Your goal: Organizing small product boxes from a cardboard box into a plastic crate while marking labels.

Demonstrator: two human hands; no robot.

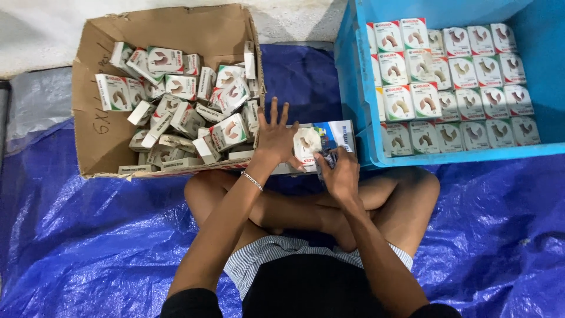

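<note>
I sit cross-legged on a blue tarp. My left hand is spread flat with fingers apart, pressing against the side of a small white product box that rests on a larger flat box in front of my knees. My right hand is closed on a small dark and white item at the lower edge of that white box. A thin bracelet circles my left wrist.
A brown cardboard box at the left holds several jumbled small white boxes. A blue plastic crate at the right holds the same boxes in tidy rows. Crinkled blue tarp covers the floor.
</note>
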